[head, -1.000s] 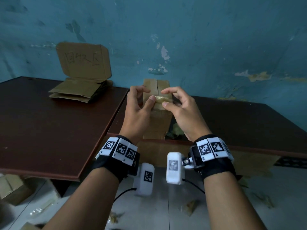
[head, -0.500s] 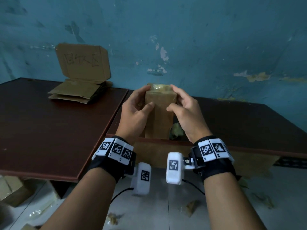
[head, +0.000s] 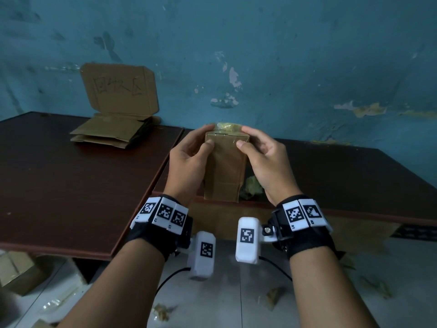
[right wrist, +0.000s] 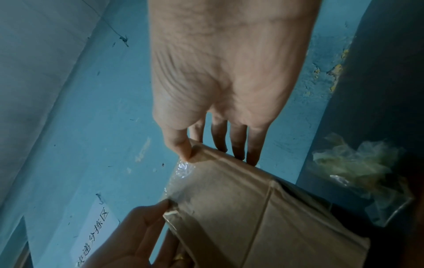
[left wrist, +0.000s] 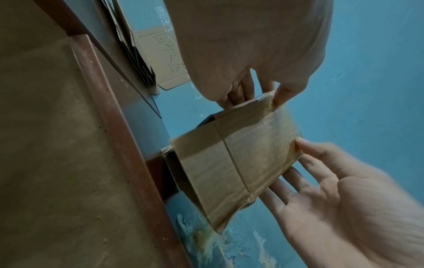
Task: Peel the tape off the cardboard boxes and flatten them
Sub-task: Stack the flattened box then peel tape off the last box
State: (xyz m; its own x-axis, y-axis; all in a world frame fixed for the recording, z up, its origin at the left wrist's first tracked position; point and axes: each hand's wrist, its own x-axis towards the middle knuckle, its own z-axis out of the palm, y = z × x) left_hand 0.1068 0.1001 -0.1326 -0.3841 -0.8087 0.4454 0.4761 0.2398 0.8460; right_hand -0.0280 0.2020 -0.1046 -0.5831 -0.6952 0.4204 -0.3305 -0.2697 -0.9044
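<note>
Standing upright now on the worktop (head: 354,176) edge, the box (head: 225,171) has been turned so its taped end (head: 228,127) faces up, no longer toward the person. Left hand (head: 189,159) and right hand (head: 264,159) pinch its top corners, so peeling likely comes next; flattened boxes (head: 106,131) lie well left of it.

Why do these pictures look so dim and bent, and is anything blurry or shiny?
Head view: dim, bluish room light, and the wide lens bows the table edges; the left hand and right hand are fairly sharp. Left wrist view: the near palm is smeared, the cardboard box clearer. Right wrist view: soft overall, with glare on the tape.
</note>
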